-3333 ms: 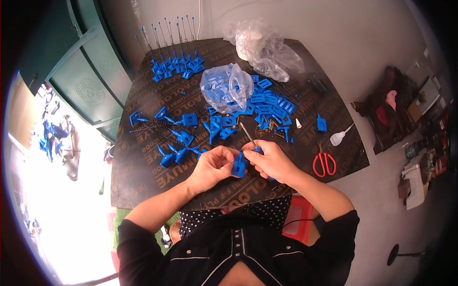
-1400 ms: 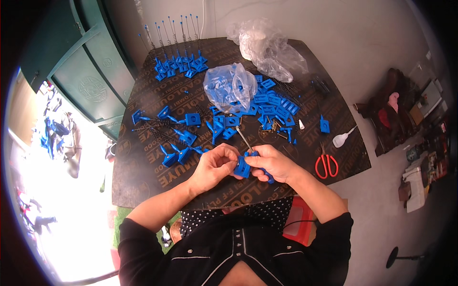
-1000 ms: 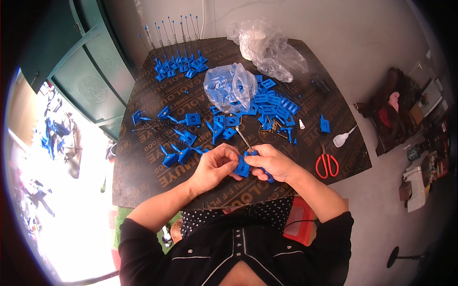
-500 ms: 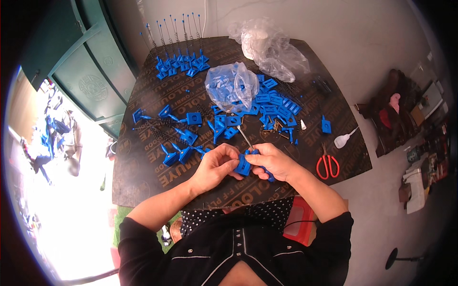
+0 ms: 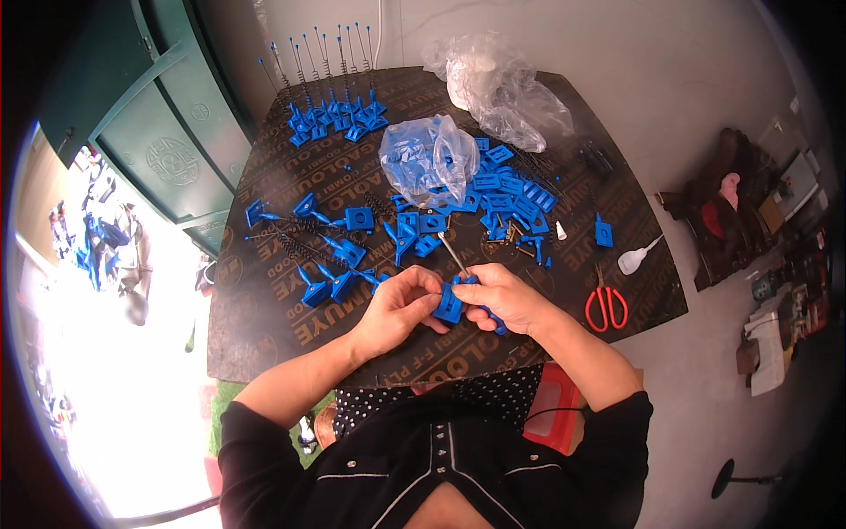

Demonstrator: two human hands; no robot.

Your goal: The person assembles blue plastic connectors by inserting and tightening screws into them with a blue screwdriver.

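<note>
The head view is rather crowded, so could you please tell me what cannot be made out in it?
Head view: the left side of the blue piece, covered by the left hand.
Head view: the middle of the blue-handled tool, hidden inside the right hand.
Head view: the exact contents of the clear bag, obscured by its wrinkled plastic.
Head view: the brass-coloured bits, too small to identify.
</note>
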